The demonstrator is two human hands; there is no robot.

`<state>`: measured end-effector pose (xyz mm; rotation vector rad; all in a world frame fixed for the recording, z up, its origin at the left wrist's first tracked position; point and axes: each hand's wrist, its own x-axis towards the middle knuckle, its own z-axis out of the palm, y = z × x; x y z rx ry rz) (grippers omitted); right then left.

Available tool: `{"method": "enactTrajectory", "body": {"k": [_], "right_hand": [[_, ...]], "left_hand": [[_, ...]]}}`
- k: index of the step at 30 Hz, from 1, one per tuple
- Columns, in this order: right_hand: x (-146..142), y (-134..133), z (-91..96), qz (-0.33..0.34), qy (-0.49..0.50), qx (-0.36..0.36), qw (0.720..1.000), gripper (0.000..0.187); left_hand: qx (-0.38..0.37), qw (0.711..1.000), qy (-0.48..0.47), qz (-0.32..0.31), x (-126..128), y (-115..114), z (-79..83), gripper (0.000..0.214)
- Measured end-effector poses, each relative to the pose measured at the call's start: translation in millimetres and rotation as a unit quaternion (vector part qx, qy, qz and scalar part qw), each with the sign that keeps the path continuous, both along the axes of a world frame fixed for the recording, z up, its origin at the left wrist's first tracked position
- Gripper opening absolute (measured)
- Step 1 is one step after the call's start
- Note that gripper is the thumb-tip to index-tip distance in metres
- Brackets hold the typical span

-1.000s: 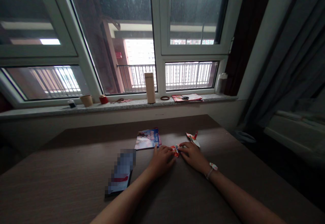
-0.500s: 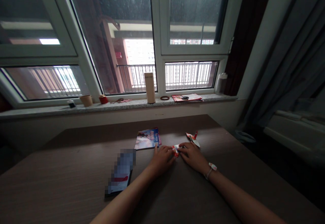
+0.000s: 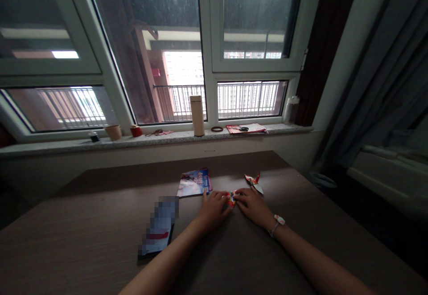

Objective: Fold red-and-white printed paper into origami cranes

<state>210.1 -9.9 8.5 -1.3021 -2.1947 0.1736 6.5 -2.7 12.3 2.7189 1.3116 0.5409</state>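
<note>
Both my hands rest on a dark wooden table (image 3: 83, 223), fingertips meeting over a small red and white folded paper (image 3: 231, 198). My left hand (image 3: 212, 210) presses its curled fingers on the paper's left side. From the right, my right hand (image 3: 253, 205) pinches the paper; a light bracelet sits on that wrist. A folded paper crane (image 3: 253, 182) in the same pattern stands just beyond my right hand. A colourful printed sheet (image 3: 195, 182) lies flat beyond my left hand.
A phone (image 3: 159, 228) lies on the table left of my left forearm. On the stone windowsill (image 3: 50, 145) stand a tall beige flask (image 3: 197, 116), a cup (image 3: 114, 132), a red pot (image 3: 136, 130), and papers with scissors (image 3: 246, 128). A dark curtain (image 3: 377, 76) hangs at the right.
The hands have barely shifted; the fingers have worked the small paper slightly, and less of it shows between them now.
</note>
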Motion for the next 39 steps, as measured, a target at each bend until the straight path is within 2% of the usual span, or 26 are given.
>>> {"method": "enactTrajectory", "body": {"k": [39], "right_hand": [[-1.1, 0.5, -1.2, 0.003, -0.001, 0.012, 1.0, 0.028]], "left_hand": [[-0.006, 1.0, -0.005, 0.021, 1.9, 0.0, 2.3, 0.039]]}}
